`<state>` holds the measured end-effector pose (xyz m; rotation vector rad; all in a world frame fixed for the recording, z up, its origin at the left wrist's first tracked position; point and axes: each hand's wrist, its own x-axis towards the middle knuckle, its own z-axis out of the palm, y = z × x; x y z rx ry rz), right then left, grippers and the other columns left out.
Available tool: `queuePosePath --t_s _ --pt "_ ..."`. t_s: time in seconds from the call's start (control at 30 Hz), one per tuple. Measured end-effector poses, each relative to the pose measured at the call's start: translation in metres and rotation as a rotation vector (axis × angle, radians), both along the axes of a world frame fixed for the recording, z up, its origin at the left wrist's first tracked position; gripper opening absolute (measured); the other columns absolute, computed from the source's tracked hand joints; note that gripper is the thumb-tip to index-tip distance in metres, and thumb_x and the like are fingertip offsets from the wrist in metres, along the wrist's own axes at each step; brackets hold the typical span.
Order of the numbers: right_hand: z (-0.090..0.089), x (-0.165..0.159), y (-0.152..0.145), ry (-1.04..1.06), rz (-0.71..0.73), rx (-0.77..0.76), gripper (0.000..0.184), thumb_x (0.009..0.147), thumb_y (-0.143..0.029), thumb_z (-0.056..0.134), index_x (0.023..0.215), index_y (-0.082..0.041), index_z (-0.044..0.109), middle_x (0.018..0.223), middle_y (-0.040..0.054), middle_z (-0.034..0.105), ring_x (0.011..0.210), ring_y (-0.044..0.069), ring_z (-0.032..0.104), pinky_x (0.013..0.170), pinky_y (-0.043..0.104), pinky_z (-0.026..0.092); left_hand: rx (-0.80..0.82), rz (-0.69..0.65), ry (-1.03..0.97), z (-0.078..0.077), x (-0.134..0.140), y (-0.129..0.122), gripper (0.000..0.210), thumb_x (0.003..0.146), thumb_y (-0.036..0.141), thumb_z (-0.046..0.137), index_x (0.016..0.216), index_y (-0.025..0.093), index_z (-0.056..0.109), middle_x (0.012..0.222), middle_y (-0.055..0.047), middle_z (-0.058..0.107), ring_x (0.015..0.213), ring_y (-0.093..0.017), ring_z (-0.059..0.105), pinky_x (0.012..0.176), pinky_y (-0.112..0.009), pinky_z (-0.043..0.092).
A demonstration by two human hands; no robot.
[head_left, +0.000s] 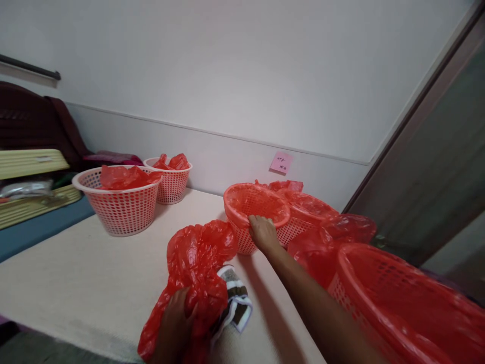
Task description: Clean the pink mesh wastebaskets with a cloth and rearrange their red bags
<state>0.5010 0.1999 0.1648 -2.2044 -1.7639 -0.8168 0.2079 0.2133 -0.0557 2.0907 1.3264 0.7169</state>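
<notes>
My left hand (pixel 177 323) is closed on a crumpled red plastic bag (pixel 195 255) at the front of the table. Partly beneath the bag lies a folded striped cloth item (pixel 235 293) in grey, white and brown with pale edging; its kind I cannot make out. My right hand (pixel 264 231) reaches forward, its fingers hooked over the near rim of a plastic basket (pixel 246 241). Red plastic film lines that basket and folds over its rim. The basket tilts slightly towards me.
Two pink baskets (pixel 123 210) (pixel 172 184) holding red bags stand at the left. Bag-lined baskets (pixel 308 205) (pixel 364 298) crowd the right side. A pink note (pixel 281 163) is on the wall. Yellow panels (pixel 32 163) lie at far left beside the pale table (pixel 94 283).
</notes>
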Motion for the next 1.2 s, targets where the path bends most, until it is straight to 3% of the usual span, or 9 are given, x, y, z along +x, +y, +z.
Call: queuePosePath --t_s 0.13,0.27,0.37,0.47,0.6,0.73,0.9,1.07,1.2 --pt "0.012 -0.006 -0.015 -0.029 -0.017 -0.014 0.020 0.091 -0.010 0.044 0.088 -0.017 0.062 0.082 0.0085 0.067 0.073 0.020 0.058 0.069 0.032 0.032 0.008 0.026 -0.016 0.000 0.001 -0.003 0.052 0.083 0.044 0.044 0.128 0.021 0.053 0.132 -0.015 0.060 0.130 -0.031 0.051 0.111 -0.045 0.038" --pt "0.051 -0.018 -0.038 -0.048 -0.051 0.014 0.017 0.091 -0.012 0.044 0.090 -0.016 0.061 0.086 0.0088 0.068 0.076 0.020 0.058 0.068 0.031 0.029 0.028 0.014 -0.027 0.005 0.003 -0.003 0.050 0.083 0.038 0.043 0.124 0.011 0.054 0.128 -0.017 0.061 0.125 -0.030 0.053 0.111 -0.045 0.036" --pt "0.079 -0.036 -0.064 -0.071 -0.060 0.029 0.016 0.091 -0.014 0.045 0.089 -0.016 0.061 0.085 0.0075 0.067 0.074 0.019 0.056 0.067 0.031 0.028 0.052 0.010 -0.040 0.008 0.003 -0.002 0.045 0.082 0.035 0.044 0.121 0.016 0.056 0.124 -0.014 0.063 0.122 -0.030 0.055 0.110 -0.043 0.037" --pt "0.092 -0.058 -0.096 -0.128 -0.036 0.045 0.015 0.090 -0.012 0.047 0.084 -0.017 0.059 0.080 0.0055 0.064 0.070 0.018 0.053 0.066 0.031 0.027 0.070 0.008 -0.056 0.007 0.002 -0.001 0.043 0.082 0.036 0.046 0.120 0.020 0.056 0.122 -0.011 0.064 0.121 -0.030 0.055 0.110 -0.042 0.038" --pt "0.088 -0.089 -0.140 -0.182 0.086 0.093 0.017 0.086 -0.008 0.049 0.075 -0.019 0.055 0.072 0.0031 0.058 0.065 0.018 0.048 0.065 0.031 0.027 0.080 0.008 -0.074 0.004 0.002 -0.001 0.045 0.081 0.035 0.046 0.121 0.017 0.056 0.121 -0.012 0.064 0.120 -0.030 0.056 0.109 -0.043 0.039" --pt "0.075 -0.118 -0.180 -0.093 0.208 0.102 0.022 0.084 -0.004 0.044 0.071 -0.021 0.049 0.068 0.0016 0.054 0.062 0.018 0.046 0.061 0.031 0.027 0.079 0.021 -0.094 0.002 0.003 -0.002 0.049 0.082 0.039 0.045 0.123 0.014 0.055 0.124 -0.014 0.063 0.120 -0.031 0.056 0.107 -0.044 0.041" --pt "0.056 -0.132 -0.223 -0.058 0.324 0.103 0.024 0.082 -0.003 0.035 0.074 -0.022 0.046 0.067 0.0017 0.054 0.057 0.017 0.048 0.056 0.029 0.031 0.075 0.018 -0.111 0.002 0.004 -0.002 0.048 0.084 0.042 0.044 0.121 0.014 0.056 0.120 -0.014 0.064 0.118 -0.031 0.058 0.106 -0.046 0.042" --pt "0.037 -0.133 -0.232 -0.054 0.397 0.217 0.029 0.094 -0.012 0.025 0.075 -0.023 0.045 0.062 0.0002 0.053 0.054 0.016 0.048 0.054 0.028 0.033 0.052 0.020 -0.123 0.004 0.005 -0.004 0.052 0.083 0.045 0.042 0.120 0.011 0.056 0.122 -0.017 0.063 0.119 -0.031 0.056 0.108 -0.047 0.039" --pt "0.037 -0.138 -0.223 0.004 0.447 0.088 0.023 0.094 -0.015 0.033 0.079 -0.022 0.049 0.067 0.0009 0.059 0.058 0.016 0.054 0.055 0.027 0.040 0.002 0.000 -0.147 0.013 -0.001 0.001 0.055 0.081 0.049 0.046 0.119 0.012 0.056 0.124 -0.017 0.064 0.120 -0.032 0.058 0.106 -0.047 0.042"
